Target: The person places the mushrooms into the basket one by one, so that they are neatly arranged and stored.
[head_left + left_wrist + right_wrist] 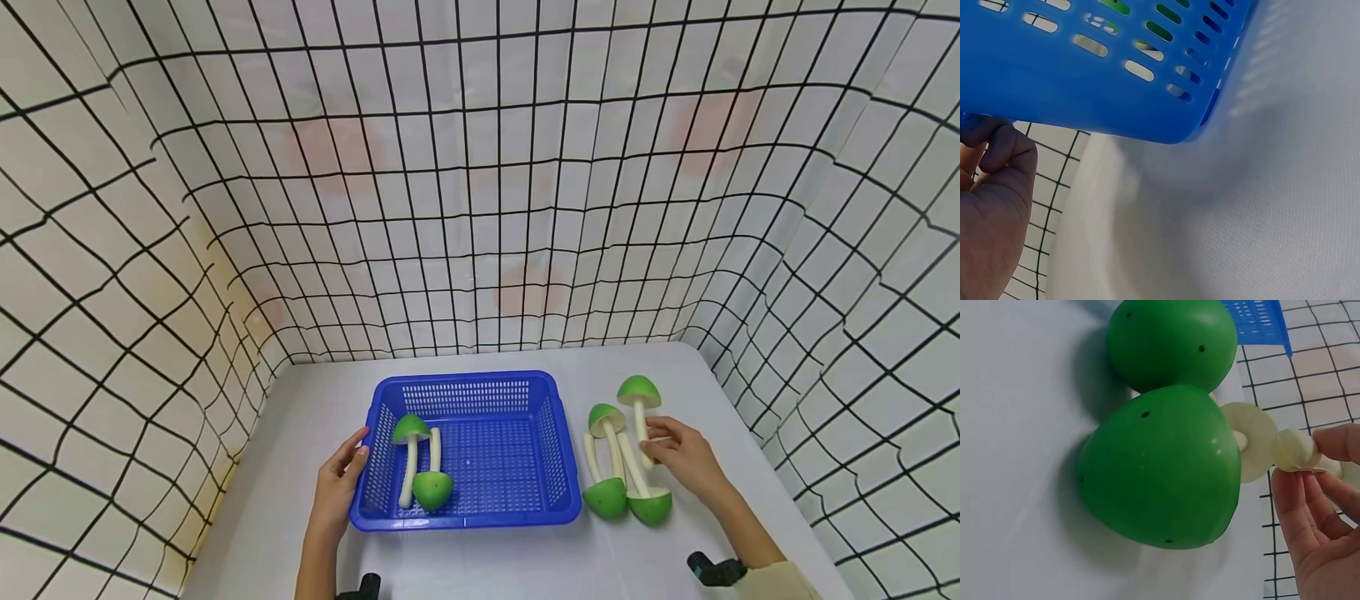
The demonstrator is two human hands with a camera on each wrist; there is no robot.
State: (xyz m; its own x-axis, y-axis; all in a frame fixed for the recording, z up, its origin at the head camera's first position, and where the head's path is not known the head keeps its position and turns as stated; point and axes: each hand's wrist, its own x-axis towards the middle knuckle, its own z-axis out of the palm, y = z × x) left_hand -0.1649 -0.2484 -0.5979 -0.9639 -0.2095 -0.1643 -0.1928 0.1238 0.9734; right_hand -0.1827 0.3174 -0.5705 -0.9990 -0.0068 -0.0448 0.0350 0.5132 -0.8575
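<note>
A blue plastic basket [465, 523] stands on the white table, with two toy mushrooms with green caps and pale stems in its left part, one cap-up [410, 428] and one cap-down [432, 492]. My left hand [333, 487] holds the basket's left rim; the left wrist view shows bent fingers [1007, 147] at that rim. To the basket's right, my right hand [684, 457] pinches the lower stem of another mushroom [638, 392], cap away from me. The right wrist view shows its stem end [1292, 450] between thumb and fingers.
Beside the held mushroom, three more lie close together between basket and right hand: one with its cap [606, 419] away from me, two with caps [604, 498] [650, 507] toward me. White walls with a black grid [480, 183] enclose the table's back and sides.
</note>
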